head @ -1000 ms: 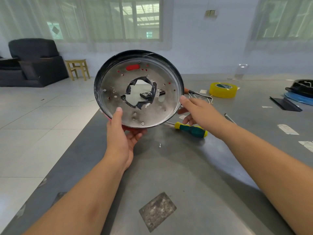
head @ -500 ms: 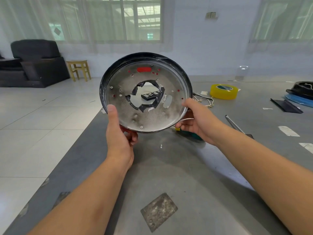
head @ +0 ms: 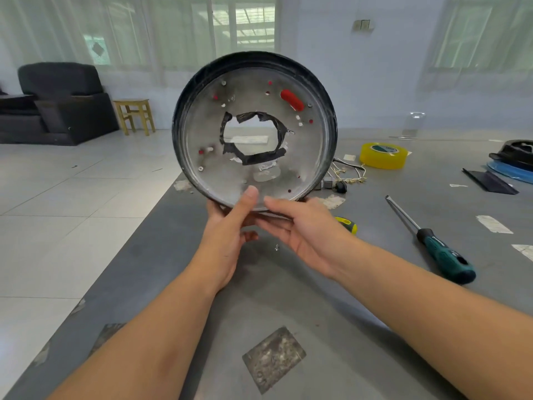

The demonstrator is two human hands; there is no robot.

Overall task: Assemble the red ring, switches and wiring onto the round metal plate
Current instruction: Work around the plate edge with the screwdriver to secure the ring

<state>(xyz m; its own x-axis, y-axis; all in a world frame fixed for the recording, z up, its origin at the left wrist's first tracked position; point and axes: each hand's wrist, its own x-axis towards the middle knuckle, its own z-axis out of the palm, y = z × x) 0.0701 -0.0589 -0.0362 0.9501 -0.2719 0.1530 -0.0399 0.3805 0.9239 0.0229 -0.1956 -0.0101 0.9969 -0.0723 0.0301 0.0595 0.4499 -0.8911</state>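
Note:
I hold the round metal plate upright above the grey table, its dished face toward me. It has a dark rim, a middle hole edged with black tape and a red oblong part showing through a slot at upper right. My left hand grips the bottom edge, thumb on the face and fingers behind. My right hand holds the same edge beside it, thumb on the rim and fingers underneath. A bundle of white wiring with a black switch lies on the table behind the plate.
A teal-handled screwdriver lies at right, and a yellow-green handle peeks out behind my right hand. Yellow tape roll sits further back, black and blue parts at far right. A small screw lies under my hands. The table's left edge drops to tiled floor.
The plate has turned clockwise, carrying the red part from the top to the upper right. My right hand slid from the plate's right side down to the bottom edge beside my left.

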